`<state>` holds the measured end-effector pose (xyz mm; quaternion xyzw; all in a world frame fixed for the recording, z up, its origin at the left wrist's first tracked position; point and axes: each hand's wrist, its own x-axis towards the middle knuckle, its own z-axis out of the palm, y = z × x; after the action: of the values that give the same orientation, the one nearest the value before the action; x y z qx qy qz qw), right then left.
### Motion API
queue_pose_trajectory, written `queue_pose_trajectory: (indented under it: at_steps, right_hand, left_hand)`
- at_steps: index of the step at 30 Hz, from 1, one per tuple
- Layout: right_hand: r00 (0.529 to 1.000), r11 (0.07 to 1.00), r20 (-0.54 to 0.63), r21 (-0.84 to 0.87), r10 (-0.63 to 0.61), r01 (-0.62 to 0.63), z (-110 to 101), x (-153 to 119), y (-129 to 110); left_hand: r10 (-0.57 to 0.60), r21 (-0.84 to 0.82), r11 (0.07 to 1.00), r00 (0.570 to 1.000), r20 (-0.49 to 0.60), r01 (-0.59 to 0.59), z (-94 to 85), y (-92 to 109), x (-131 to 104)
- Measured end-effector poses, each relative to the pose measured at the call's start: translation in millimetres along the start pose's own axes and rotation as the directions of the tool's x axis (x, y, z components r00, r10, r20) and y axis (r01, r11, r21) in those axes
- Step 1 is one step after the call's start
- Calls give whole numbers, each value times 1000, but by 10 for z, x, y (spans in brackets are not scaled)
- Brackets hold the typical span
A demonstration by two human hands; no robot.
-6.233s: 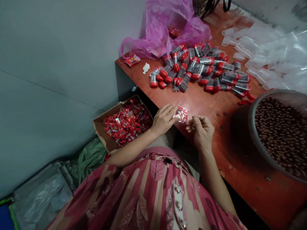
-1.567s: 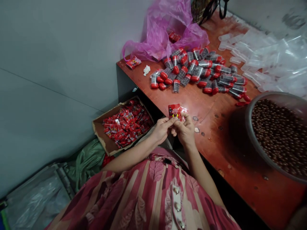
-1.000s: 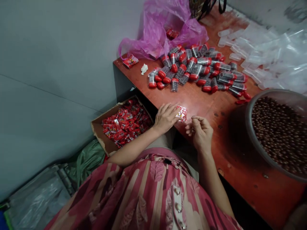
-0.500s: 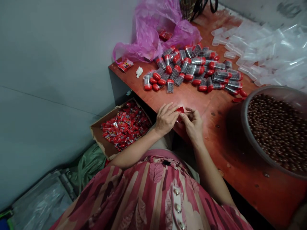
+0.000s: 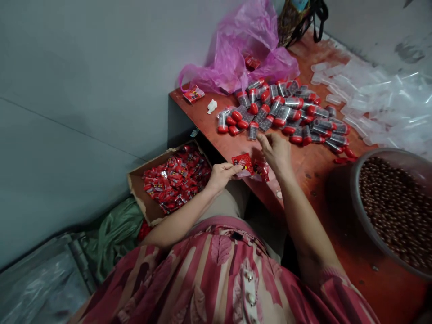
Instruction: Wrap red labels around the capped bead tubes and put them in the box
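My left hand [image 5: 223,175] pinches a flat red printed plastic packet [image 5: 242,164] between thumb and fingers at the table's near edge. Right beside it, a crumpled red packet [image 5: 261,170] sits at the edge below my right wrist. My right hand [image 5: 277,152] reaches over the table, thumb stretched forward and apart from the other fingers, which are partly hidden; nothing shows in it. Its fingertips are close to a small clear tube with a red cap [image 5: 253,131], at the front of a heap of similar dark-filled tubes [image 5: 281,116].
Low on the left, a cardboard box [image 5: 139,194] holds many red packets. A large tub [image 5: 356,198] of brown beads stands on the right of the red table [image 5: 337,261]. Clear empty tubes [image 5: 388,99] are piled behind it. A pink plastic bag [image 5: 232,49] lies at the back.
My hands were together around a red packet. Now my right hand has moved away, forward toward the tubes, while my left keeps a packet. The view has shifted slightly.
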<state>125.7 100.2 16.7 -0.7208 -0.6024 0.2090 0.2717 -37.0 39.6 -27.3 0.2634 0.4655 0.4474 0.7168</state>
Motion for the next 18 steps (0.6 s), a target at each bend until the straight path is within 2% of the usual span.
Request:
queue_pose_trajectory:
  at_steps: [1,3,6,9,11,13,15,18]
  right_hand:
    - [999,995,-45,-98,-14,10,63,118,-19]
    - [996,981,-77,-190,-38,23,210,313,-39]
    - [993,987,-104,-156,-63,46,368,474,-26]
    - [989,987,-116,-140,-91,74,318,443,21]
    - [990,995,-112,-57,-87,81,188,276,49]
    - [995,979,-88,198,-40,56,49,-24,58]
    - [999,875,23,482,36,-43,-43,-421,43]
    - [982,762,146,620,122,-187,-48,-1014,-2]
  left_hand:
    - [-7,-38,999,1000,-29,6,-8,17,-1]
    - [-28,-122,992,998,-63,20,-33,56,-8]
    - [-67,-228,972,994,-84,46,-82,112,-14]
    - [-111,-288,954,990,-83,83,-120,143,-5]
    - [-124,-309,946,989,-85,92,-126,148,9]
    - [-127,-329,940,987,-99,88,-113,142,26]
    - [-120,-355,932,986,-115,73,-82,130,39]
    - [-95,-412,910,989,-113,40,-9,102,47]
